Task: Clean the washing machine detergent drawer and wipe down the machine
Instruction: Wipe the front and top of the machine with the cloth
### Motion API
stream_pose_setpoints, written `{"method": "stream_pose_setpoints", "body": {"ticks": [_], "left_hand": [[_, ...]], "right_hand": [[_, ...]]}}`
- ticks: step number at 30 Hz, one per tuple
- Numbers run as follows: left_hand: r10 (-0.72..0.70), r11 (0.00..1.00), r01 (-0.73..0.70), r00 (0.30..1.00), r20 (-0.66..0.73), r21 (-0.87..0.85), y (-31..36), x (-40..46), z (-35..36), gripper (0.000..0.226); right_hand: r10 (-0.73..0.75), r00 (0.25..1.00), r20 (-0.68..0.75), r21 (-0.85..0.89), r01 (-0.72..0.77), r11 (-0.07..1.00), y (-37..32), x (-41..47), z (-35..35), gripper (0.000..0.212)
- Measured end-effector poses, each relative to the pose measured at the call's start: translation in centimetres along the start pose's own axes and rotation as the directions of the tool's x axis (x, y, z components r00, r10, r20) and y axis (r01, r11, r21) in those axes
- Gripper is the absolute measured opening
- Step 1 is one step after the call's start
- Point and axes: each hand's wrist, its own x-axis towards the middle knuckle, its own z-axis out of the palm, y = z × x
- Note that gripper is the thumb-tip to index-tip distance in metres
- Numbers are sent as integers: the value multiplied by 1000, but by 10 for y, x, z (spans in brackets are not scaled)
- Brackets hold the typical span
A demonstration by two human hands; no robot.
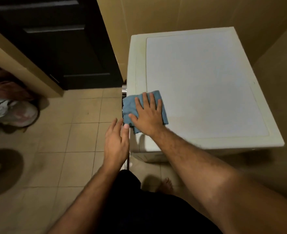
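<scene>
Pressing flat on the blue cloth (144, 108), the right hand (147, 115) has its fingers (145, 100) straight and spread, pinning the rag on the near left corner of the washing machine (207, 85) top. Left hand (116, 142) hangs just off that same corner, fingers relaxed and loosely together, holding nothing. Beige floor tiles (75, 135) sit left of the machine.
</scene>
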Motion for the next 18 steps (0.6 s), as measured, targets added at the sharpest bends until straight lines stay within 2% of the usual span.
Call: {"method": "stream_pose_setpoints", "body": {"ticks": [3,6,10,13,15,18], "left_hand": [[13,1000,-13,1000,-14,-5,-1,-2,-2,61],[0,999,1,1000,30,-40,-4,-9,5,63],[64,998,-63,994,88,-18,-6,-21,19,50],[74,997,-72,990,116,-19,-8,-28,21,56],[106,994,-108,985,133,14,-11,-31,20,56],[188,980,-195,971,151,33,-4,-33,18,51]], "right_hand": [[-97,995,-4,-20,97,995,2,-26,10,79],[-155,988,24,-25,155,988,4,-57,18,78],[-246,969,28,-47,247,968,22,-90,23,74],[-296,953,62,-61,299,952,47,-101,17,70],[-261,964,58,-58,264,963,54,-100,9,68],[-111,994,13,-30,112,993,39,-90,10,65]]}}
